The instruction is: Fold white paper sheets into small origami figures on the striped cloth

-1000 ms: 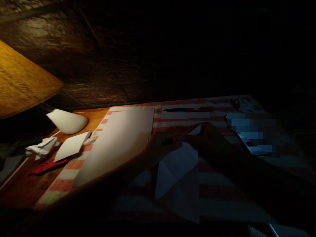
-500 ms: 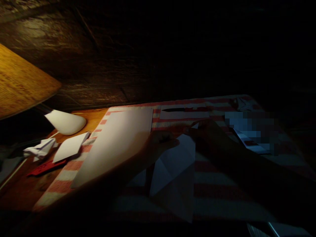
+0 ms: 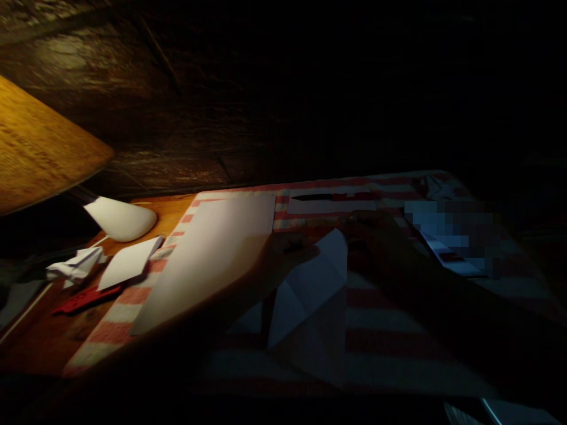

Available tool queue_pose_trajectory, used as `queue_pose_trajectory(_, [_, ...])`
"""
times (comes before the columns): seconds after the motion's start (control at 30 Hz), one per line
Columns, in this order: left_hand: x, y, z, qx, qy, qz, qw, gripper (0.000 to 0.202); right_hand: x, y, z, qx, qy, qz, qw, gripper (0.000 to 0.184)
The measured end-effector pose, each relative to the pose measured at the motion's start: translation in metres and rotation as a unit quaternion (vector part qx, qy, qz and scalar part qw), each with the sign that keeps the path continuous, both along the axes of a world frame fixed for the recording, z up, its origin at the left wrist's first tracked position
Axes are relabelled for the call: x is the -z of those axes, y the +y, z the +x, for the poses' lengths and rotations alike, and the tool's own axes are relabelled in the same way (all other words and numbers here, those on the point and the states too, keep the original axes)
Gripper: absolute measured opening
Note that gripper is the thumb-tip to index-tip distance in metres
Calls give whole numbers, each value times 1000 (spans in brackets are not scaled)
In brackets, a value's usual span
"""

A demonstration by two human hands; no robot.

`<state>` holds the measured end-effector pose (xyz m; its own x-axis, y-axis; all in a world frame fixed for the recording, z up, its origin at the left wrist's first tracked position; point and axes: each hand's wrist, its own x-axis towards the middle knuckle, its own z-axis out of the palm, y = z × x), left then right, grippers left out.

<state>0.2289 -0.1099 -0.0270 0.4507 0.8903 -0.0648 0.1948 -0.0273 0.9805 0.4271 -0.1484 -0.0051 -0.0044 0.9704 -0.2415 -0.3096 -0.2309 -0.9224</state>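
The folded paper (image 3: 305, 295) has risen beside the right hand (image 3: 372, 230), whose finger pose I can't tell, while the left hand (image 3: 290, 251) pinches it over the striped cloth (image 3: 385, 324), seemingly mid-fold, next wanting aligned edges.

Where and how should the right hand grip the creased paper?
Probably by the pointed top corner of the creased paper, pinched across its thin faces, coming from the right. That corner sticks up clear of the left hand, which holds the upper left edge. The right hand is close beside it; too dark to tell if touching.
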Motion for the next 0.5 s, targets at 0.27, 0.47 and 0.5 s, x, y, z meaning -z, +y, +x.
queue_pose_trajectory(0.27, [-10,-8,4,19,-4,4,1000,34,3,-5,-7,-81,-85,31,993,27])
queue_pose_trajectory(0.47, [-4,0,1,-7,-26,23,999,36,5,-3,-4,18,-25,26,999,22])
queue_pose_trajectory(0.5, [-3,1,0,-10,-34,19,999,35,4,-3,-4,23,-27,25,999,22])
